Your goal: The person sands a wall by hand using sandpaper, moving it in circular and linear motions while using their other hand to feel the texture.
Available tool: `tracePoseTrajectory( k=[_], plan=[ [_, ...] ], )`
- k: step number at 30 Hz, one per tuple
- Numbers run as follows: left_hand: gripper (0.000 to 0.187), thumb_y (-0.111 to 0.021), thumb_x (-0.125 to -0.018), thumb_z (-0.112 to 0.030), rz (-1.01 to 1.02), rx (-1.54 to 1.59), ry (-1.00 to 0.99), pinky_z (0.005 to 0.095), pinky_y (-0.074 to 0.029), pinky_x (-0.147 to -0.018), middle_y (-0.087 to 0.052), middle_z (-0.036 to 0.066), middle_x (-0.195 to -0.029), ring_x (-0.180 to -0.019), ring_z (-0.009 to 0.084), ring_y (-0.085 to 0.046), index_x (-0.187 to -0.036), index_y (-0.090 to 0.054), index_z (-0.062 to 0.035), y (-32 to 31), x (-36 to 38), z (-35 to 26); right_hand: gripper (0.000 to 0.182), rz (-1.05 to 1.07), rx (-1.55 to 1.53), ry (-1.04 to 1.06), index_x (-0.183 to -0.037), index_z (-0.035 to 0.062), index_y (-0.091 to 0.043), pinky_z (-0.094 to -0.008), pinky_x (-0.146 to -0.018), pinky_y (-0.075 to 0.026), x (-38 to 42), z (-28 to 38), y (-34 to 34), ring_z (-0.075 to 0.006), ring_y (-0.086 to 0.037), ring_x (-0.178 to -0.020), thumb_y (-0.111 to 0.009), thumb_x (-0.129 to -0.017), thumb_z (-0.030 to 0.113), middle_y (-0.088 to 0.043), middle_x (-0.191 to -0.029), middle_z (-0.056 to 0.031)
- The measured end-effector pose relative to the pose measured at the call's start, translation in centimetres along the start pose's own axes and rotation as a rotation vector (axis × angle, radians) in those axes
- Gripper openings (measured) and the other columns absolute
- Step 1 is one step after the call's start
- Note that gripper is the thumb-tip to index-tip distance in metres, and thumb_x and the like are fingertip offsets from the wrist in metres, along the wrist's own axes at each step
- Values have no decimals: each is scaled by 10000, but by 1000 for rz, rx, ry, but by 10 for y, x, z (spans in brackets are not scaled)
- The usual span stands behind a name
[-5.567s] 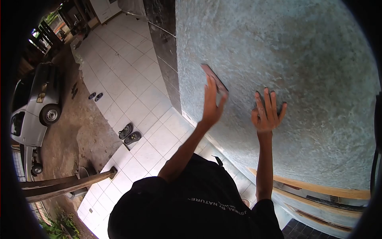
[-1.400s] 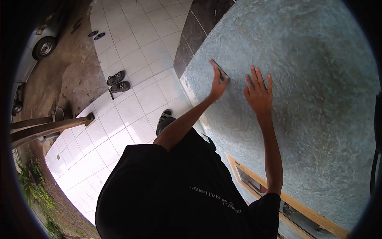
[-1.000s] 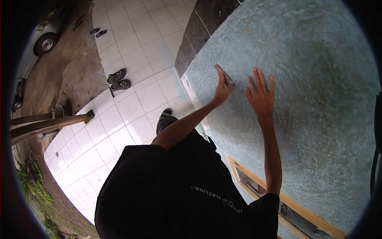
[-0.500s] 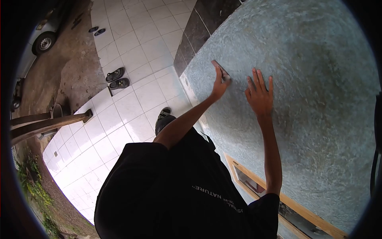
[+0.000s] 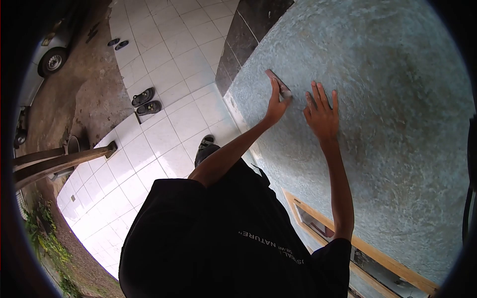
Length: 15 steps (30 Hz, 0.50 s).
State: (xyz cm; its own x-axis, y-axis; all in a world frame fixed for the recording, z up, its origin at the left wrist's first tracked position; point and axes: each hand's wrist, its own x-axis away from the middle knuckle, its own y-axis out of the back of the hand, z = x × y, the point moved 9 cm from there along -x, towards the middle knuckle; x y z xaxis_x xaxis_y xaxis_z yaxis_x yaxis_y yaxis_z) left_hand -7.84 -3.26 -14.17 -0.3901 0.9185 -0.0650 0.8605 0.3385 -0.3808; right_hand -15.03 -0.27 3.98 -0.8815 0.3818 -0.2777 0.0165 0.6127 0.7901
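My left hand [image 5: 276, 107] is closed around a small flat sanding block [image 5: 279, 83], reddish-brown along its edge. The block rests against a rough, mottled blue-grey wall [image 5: 397, 104], and its underside is hidden. To the right of it, my right hand [image 5: 323, 119] lies on the same wall with fingers stretched and spread, holding nothing. The hands are a short gap apart.
White floor tiles [image 5: 181, 121] run along the wall's left side, with black sandals [image 5: 149, 108] on them. Dark tiles [image 5: 233, 62] border the wall. A wooden window frame [image 5: 380, 258] lies at lower right. A parked vehicle [image 5: 49, 62] stands far left.
My left hand has shifted slightly up and to the right with the sanding block. The right hand sits slightly higher and further left in view, fingers still spread.
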Motion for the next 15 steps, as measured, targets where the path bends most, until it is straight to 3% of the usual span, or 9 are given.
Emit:
tracePoseTrajectory(
  k=[2, 4, 7, 11, 13, 15],
  plan=[
    [918, -597, -851, -30, 10, -2, -1, 364, -120, -1162, 75, 249, -1554, -1453, 329, 13, -1477, 71, 35, -7, 15, -13, 311, -5, -13, -6, -1104, 135, -688, -483, -1151, -208, 0, 0, -1, -154, -363, -1366, -589, -832, 250, -464, -1437, -33],
    [928, -591, -834, 3, 134, -84, -128, 365, -117, -1163, 78, 248, -1555, -1452, 326, 23, -1477, 77, 33, -31, 41, -37, 312, -19, -11, -8, -1103, 135, -688, -483, -1151, -209, -1, 0, 0, -153, -365, -1364, -592, -830, 251, -464, -1437, -32],
    [991, -549, -756, 91, 59, -97, -117, 321, -173, -1151, 80, 186, -1575, -1457, 283, 29, -1495, 99, -34, -30, 26, -37, 311, -29, -9, -9, -1099, 135, -689, -481, -1152, -210, -3, 1, 2, -150, -368, -1362, -598, -828, 256, -466, -1435, -31],
    [937, -567, -803, 57, 15, -130, -113, 354, -129, -1162, 74, 242, -1557, -1453, 329, 10, -1480, 81, 23, -7, -6, -35, 304, -16, 1, -1, -1089, 133, -693, -473, -1154, -211, 0, 0, 0, -149, -370, -1361, -598, -834, 268, -471, -1430, -33],
    [940, -568, -795, 72, 8, -111, -82, 351, -134, -1162, 64, 244, -1558, -1453, 330, 1, -1480, 75, 25, -10, 4, -44, 303, -8, -18, -17, -1105, 142, -684, -476, -1152, -210, 1, -1, 1, -143, -376, -1357, -599, -833, 247, -473, -1430, -21],
    [955, -573, -772, 95, 90, -89, -180, 353, -133, -1162, 64, 242, -1558, -1453, 331, 10, -1483, 60, 26, -28, 26, -59, 307, -4, -40, -29, -1120, 150, -676, -478, -1149, -209, -1, -1, -1, -138, -382, -1354, -600, -832, 225, -474, -1429, -10]
  ],
)
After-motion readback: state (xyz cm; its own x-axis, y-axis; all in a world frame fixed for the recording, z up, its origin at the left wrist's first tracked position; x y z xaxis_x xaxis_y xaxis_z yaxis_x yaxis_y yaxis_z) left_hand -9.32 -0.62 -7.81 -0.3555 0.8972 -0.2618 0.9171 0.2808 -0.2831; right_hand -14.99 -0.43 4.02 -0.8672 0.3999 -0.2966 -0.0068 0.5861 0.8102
